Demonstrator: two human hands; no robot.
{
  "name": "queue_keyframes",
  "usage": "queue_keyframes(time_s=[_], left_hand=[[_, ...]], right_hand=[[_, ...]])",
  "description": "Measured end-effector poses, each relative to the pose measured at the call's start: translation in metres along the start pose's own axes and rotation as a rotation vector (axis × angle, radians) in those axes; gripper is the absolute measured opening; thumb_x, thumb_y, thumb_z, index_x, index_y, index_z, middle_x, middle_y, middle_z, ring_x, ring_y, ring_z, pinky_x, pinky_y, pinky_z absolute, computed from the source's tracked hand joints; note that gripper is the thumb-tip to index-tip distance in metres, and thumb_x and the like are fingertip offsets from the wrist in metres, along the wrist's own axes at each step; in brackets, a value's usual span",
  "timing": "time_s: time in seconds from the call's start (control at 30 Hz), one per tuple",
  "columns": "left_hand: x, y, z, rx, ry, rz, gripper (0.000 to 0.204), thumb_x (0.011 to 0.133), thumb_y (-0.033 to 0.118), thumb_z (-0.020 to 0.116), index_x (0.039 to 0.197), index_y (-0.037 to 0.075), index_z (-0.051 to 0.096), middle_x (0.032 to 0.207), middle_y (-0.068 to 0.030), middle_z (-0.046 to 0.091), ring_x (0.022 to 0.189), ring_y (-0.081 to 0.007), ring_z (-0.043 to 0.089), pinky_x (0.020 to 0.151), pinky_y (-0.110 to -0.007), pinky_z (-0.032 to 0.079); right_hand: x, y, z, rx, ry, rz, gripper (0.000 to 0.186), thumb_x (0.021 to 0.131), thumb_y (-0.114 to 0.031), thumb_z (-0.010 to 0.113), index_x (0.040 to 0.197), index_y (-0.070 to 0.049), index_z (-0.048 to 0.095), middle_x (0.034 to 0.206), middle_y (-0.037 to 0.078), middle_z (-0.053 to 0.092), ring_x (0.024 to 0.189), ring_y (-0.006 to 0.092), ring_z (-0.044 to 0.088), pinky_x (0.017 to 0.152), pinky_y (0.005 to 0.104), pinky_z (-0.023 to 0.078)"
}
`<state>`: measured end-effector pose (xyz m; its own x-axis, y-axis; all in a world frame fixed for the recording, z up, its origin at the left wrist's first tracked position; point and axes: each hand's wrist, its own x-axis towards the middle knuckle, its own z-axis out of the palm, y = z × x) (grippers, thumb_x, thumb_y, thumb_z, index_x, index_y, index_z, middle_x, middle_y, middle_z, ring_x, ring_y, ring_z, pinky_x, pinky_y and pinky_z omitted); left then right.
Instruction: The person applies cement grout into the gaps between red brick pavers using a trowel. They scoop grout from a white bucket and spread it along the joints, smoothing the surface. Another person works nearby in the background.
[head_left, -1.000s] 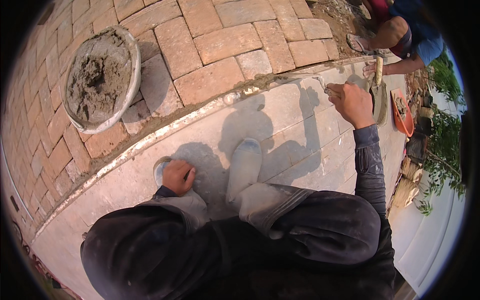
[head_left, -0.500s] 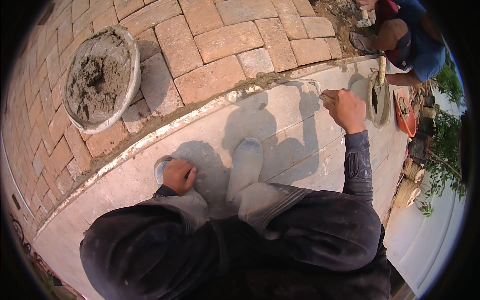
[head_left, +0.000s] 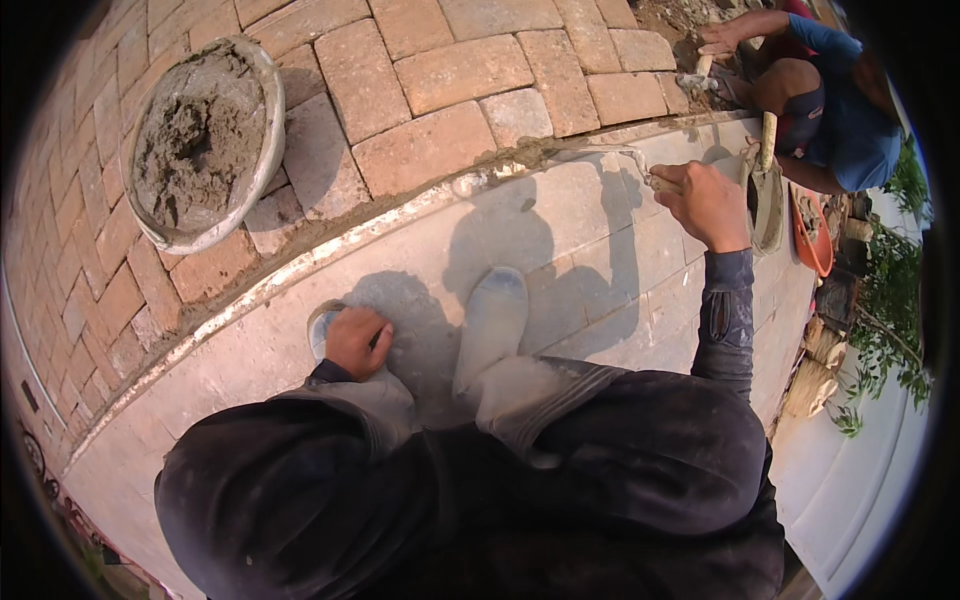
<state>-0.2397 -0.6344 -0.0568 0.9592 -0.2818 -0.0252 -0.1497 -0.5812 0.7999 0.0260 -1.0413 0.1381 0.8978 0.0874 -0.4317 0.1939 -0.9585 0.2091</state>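
Observation:
My right hand (head_left: 708,207) is closed around the handle of a trowel (head_left: 640,158). Its thin blade reaches left, low along the mortar joint (head_left: 535,155) at the edge of the brick pavers. My left hand (head_left: 355,342) is curled closed above my left boot (head_left: 320,322), against the lower leg, with nothing visible in it. Up and to the left, a round tub (head_left: 277,120) of wet grey mortar (head_left: 200,125) stands on the pavers. A pale strip of mortar (head_left: 330,258) follows the seam between the pavers and the smooth paving under my boots.
At the upper right another person (head_left: 850,120) crouches, one hand on a hammer (head_left: 702,75). Nearby are a second tub (head_left: 768,215) with a wooden handle (head_left: 768,140) at its rim and an orange container (head_left: 815,245). Red-brown pavers (head_left: 430,150) fill the far side.
My right hand and trowel have shifted slightly to the right. The other person's hand and hammer have moved down and left, toward the pavers' edge. My left hand stays nearly in place.

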Motion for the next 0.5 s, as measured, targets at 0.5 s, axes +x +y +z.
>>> queue_keyframes(time_s=[0.5], left_hand=[[0.002, 0.000, 0.002, -0.007, -0.013, -0.006, 0.009, 0.084, 0.012, 0.067, 0.077, 0.006, 0.064, 0.073, -0.0121, 0.058, 0.071, -0.0353, 0.058, 0.064, -0.046, 0.043]], right_hand=[[0.001, -0.016, 0.024, -0.040, 0.009, -0.020, 0.033, 0.082, -0.028, 0.077, 0.115, -0.028, 0.078, 0.099, 0.010, 0.072, 0.091, 0.0314, 0.071, 0.081, 0.0420, 0.057]])
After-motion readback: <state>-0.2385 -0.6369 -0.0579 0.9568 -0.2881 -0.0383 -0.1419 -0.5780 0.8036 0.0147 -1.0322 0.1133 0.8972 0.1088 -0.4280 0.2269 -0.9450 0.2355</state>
